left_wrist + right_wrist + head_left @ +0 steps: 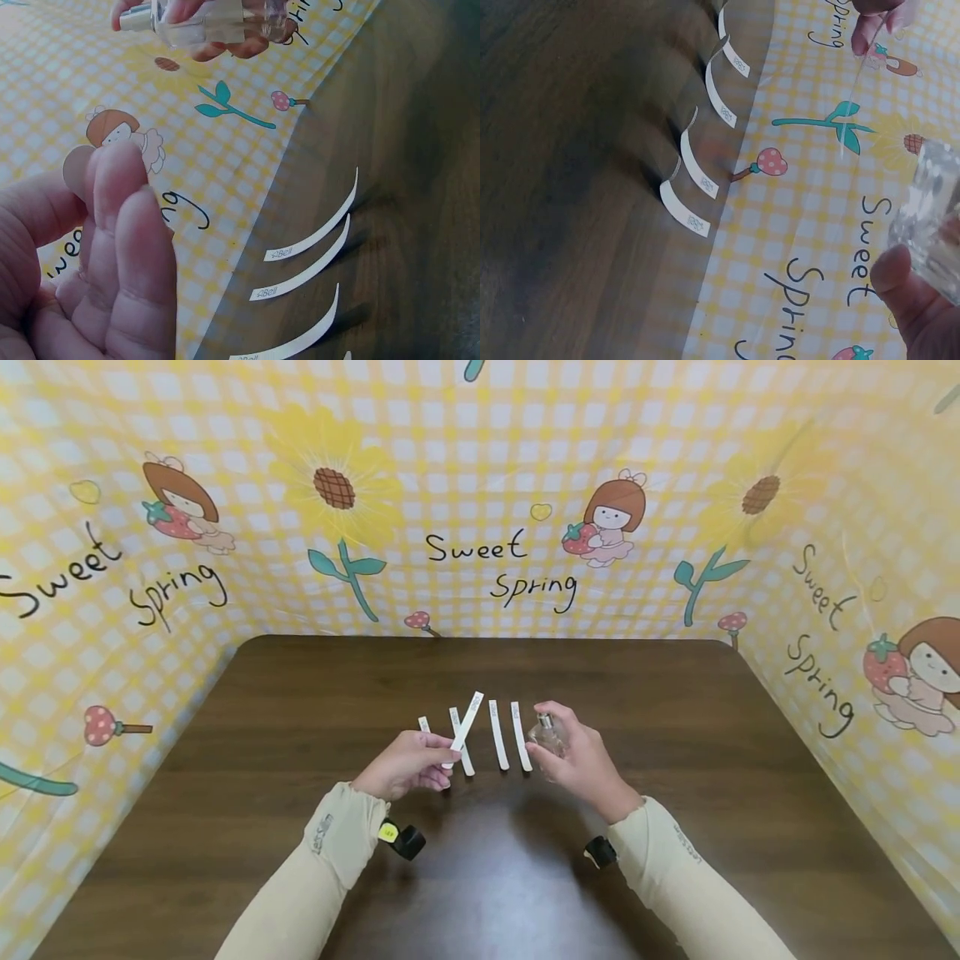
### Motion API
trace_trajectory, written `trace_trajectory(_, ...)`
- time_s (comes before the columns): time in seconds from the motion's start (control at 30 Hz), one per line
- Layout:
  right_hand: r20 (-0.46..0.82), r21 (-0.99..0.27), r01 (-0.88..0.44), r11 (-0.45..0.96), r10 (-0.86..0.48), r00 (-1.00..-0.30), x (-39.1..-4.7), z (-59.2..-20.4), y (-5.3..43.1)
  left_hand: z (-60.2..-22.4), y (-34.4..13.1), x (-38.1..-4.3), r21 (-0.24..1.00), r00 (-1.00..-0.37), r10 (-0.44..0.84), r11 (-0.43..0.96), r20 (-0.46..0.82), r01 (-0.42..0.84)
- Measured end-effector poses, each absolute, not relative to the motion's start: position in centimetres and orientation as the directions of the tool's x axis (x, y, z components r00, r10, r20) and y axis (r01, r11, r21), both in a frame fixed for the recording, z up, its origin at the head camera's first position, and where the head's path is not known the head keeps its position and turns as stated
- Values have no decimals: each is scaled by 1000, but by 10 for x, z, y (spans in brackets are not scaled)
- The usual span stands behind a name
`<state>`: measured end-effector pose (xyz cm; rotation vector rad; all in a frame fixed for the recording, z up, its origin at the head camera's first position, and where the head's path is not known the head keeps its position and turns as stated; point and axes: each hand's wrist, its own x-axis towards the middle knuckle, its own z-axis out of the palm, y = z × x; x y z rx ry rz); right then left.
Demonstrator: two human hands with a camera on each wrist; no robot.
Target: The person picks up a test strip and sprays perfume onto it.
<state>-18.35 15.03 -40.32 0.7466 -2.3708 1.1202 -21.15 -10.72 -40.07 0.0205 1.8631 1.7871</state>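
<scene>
While four strips (498, 735) lie out, the left hand (411, 762) pinches a fifth strip (468, 720), not yet down, the right hand (585, 764) a bottle (547, 737).

- My left hand (105, 262) fills the lower left.
- My right hand (247, 48) grips a clear perfume bottle (217, 27).
- Curved white paper strips (300, 280) on the brown bench (420, 187).
</scene>
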Motion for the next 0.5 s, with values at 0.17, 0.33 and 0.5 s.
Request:
trace_trajectory(0.17, 474, -609, -582, 539, -342, -812, -178, -402, 151, -403, -104, -212, 930, -852, 375, 92, -364, -356)
trace_trajectory(0.33, 484, -607, -593, 528, -346, -804, -177, -402, 153, -403, -102, -214, 934, -865, 359, 75, -352, -349)
trace_trajectory(0.5, 557, -575, -628, 525, -310, -770, -178, -403, 158, -403, -107, -214, 938, -887, 316, 39, -338, -344)
